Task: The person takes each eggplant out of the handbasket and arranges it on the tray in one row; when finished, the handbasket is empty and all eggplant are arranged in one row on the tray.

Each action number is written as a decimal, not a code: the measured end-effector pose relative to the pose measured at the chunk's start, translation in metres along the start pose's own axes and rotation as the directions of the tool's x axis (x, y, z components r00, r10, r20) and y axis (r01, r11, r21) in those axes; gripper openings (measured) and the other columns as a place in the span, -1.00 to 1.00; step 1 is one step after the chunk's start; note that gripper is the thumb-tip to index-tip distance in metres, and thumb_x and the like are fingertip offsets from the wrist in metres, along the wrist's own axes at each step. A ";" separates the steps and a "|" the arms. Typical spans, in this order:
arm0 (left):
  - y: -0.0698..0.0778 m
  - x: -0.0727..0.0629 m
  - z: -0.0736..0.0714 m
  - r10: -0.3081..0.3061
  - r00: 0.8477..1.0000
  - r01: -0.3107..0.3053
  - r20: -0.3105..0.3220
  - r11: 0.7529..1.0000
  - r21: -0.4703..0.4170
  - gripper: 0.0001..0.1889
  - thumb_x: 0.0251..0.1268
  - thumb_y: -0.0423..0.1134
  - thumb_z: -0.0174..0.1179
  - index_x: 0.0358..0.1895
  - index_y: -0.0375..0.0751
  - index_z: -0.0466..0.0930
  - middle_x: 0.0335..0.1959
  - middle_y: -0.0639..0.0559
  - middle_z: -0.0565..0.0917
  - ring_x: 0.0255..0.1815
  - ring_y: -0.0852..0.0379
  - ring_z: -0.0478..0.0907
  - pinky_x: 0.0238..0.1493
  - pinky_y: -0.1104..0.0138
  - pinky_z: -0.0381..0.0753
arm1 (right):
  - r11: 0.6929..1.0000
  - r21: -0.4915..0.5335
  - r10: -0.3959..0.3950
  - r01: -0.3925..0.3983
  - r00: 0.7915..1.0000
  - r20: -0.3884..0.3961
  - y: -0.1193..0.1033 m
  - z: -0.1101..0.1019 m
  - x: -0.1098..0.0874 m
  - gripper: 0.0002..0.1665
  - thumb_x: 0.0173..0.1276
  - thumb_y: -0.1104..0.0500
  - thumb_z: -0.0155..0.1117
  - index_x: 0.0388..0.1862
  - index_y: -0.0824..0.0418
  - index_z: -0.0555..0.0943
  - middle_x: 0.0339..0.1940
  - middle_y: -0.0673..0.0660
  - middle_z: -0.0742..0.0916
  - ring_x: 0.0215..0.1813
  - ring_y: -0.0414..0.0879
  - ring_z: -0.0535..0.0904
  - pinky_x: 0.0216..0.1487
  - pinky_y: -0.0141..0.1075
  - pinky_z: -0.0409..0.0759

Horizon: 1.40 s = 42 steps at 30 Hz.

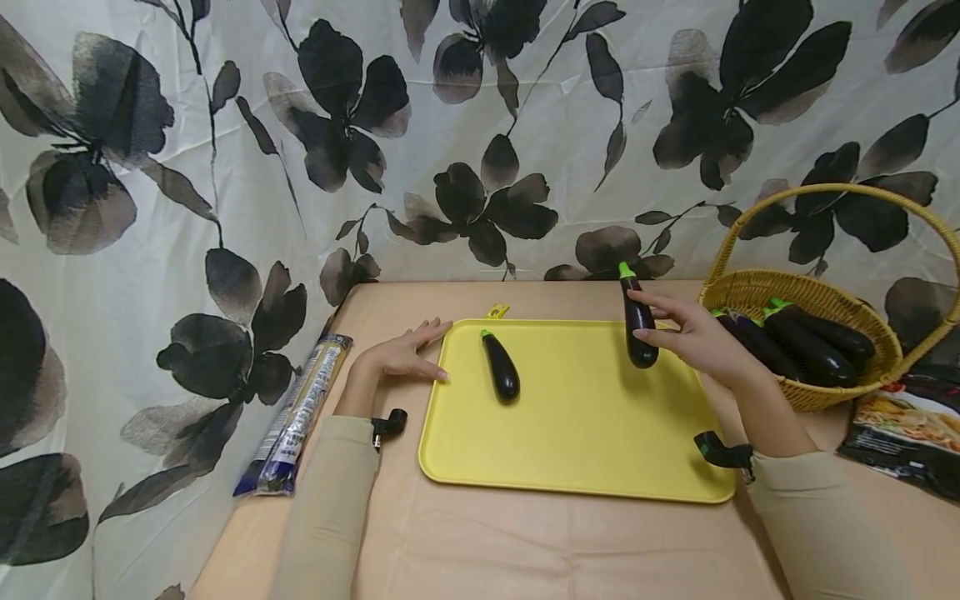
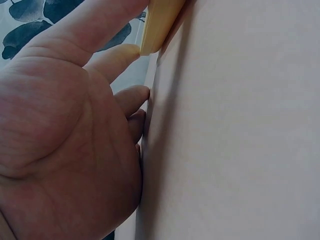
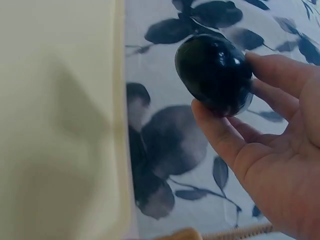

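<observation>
Between thumb and fingers my right hand (image 1: 693,337) pinches a dark purple eggplant (image 1: 638,321), its green stem end pointing up and away. It is held above the right part of a yellow tray (image 1: 577,433); the right wrist view shows the rounded bottom of this eggplant (image 3: 214,75) in the fingers. A second eggplant (image 1: 501,367) lies on the tray's left side. At the tray's left edge rests my left hand (image 1: 405,352), fingers extended. In the left wrist view that hand (image 2: 65,125) has its fingertips at the tray's rim (image 2: 161,25).
A yellow wicker basket (image 1: 802,292) with a tall handle holds several eggplants (image 1: 810,342) at the right. Beside it lies a dark food package (image 1: 907,429). Long blue-and-clear packets (image 1: 296,417) lie left of my left arm. A small yellow item (image 1: 497,311) sits behind the tray.
</observation>
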State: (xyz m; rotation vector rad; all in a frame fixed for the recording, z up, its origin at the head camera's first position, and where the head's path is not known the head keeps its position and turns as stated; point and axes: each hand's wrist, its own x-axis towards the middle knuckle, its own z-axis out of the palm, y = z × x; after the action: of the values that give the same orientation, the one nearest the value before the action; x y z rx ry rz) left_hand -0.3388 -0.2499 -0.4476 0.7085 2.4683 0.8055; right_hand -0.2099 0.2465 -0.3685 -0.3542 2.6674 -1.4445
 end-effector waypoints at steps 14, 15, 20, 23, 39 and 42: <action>0.000 0.002 0.001 -0.007 1.000 0.007 0.000 1.000 0.005 0.20 0.07 0.20 0.56 0.72 0.16 -0.03 0.77 -0.09 -0.22 0.77 -0.14 -0.44 0.69 -0.21 -0.44 | 0.997 -0.007 -0.081 0.082 0.989 0.124 -0.003 0.061 0.031 -0.28 0.50 0.03 0.37 0.59 0.05 0.42 0.53 0.28 0.44 0.47 0.38 0.44 0.41 0.31 0.47; 0.001 0.002 0.001 -0.009 1.000 0.009 -0.001 1.000 0.002 0.20 0.06 0.20 0.56 0.72 0.16 -0.03 0.77 -0.09 -0.21 0.77 -0.13 -0.44 0.69 -0.21 -0.44 | 0.996 -0.011 -0.081 0.083 0.988 0.128 -0.005 0.065 0.033 -0.28 0.50 0.03 0.38 0.58 0.05 0.42 0.52 0.29 0.45 0.47 0.37 0.44 0.43 0.32 0.44; 0.003 0.001 0.000 -0.015 1.000 0.015 -0.001 1.000 -0.009 0.20 0.06 0.20 0.57 0.72 0.17 -0.02 0.77 -0.05 -0.21 0.77 -0.10 -0.45 0.70 -0.18 -0.45 | 0.997 -0.017 -0.076 0.079 0.987 0.143 -0.008 0.078 0.039 -0.27 0.49 0.05 0.39 0.59 0.02 0.42 0.52 0.30 0.43 0.47 0.35 0.42 0.46 0.33 0.39; 0.003 0.002 0.000 -0.008 1.000 0.008 -0.002 1.000 -0.001 0.19 0.08 0.19 0.56 0.72 0.16 -0.03 0.77 -0.06 -0.21 0.77 -0.11 -0.44 0.70 -0.16 -0.45 | 0.997 -0.017 -0.076 0.080 0.985 0.156 -0.007 0.083 0.042 -0.25 0.48 0.09 0.39 0.60 0.03 0.39 0.53 0.31 0.41 0.48 0.36 0.40 0.46 0.33 0.39; 0.001 0.002 0.000 -0.004 1.000 0.004 -0.010 1.000 0.004 0.18 0.08 0.18 0.56 0.72 0.14 -0.02 0.77 -0.10 -0.20 0.77 -0.15 -0.43 0.70 -0.19 -0.44 | 0.995 0.000 -0.098 0.102 0.957 0.274 -0.009 0.104 0.065 -0.23 0.47 0.17 0.38 0.59 0.25 0.36 0.59 0.31 0.42 0.34 0.27 0.60 0.20 -0.06 0.64; 0.001 0.003 0.001 0.003 1.000 -0.003 -0.008 1.000 0.003 0.19 0.09 0.18 0.56 0.72 0.14 -0.02 0.76 -0.12 -0.20 0.77 -0.16 -0.42 0.70 -0.19 -0.44 | 0.995 -0.002 -0.097 0.103 0.943 0.319 -0.007 0.108 0.071 -0.23 0.46 0.18 0.39 0.58 0.31 0.37 0.34 0.32 0.59 -0.07 0.01 0.67 -0.13 -0.30 0.56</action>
State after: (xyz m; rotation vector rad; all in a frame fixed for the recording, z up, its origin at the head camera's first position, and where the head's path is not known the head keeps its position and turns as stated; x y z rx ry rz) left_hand -0.3401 -0.2476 -0.4487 0.7114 2.4769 0.8076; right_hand -0.2571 0.1376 -0.4197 -0.6722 2.4337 -1.2606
